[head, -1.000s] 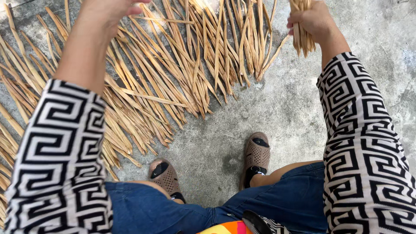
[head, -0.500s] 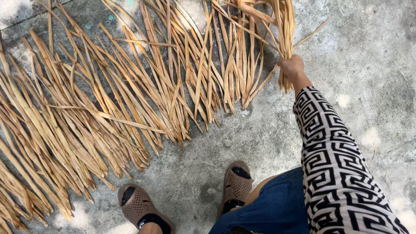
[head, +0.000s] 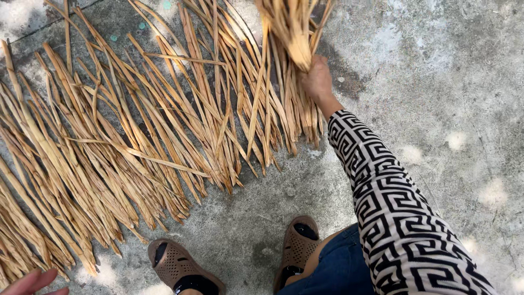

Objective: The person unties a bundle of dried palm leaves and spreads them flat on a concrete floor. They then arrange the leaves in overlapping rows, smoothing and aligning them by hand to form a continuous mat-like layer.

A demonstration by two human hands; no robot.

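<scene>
The right hand point(head: 316, 79) is up near the top of the view, closed around a bunch of dry leaves point(head: 289, 27), with the bunch rising past the top edge. Its sleeve, black-and-white patterned, runs down to the lower right corner. The held bunch hangs right over the right end of the spread of dry leaves point(head: 136, 142) lying flat on the concrete floor point(head: 436, 109), touching or just above those strips; from this angle I cannot tell which. The spread fans from the left edge across to the middle, tips pointing toward the two brown sandals point(head: 185, 267), which stand just clear of them. To the right of the hand the concrete is bare out to the frame edge. The left hand point(head: 33, 283) shows only as fingertips at the bottom left corner, beside the nearest leaf tips; they look loosely open and seem to hold nothing.
</scene>
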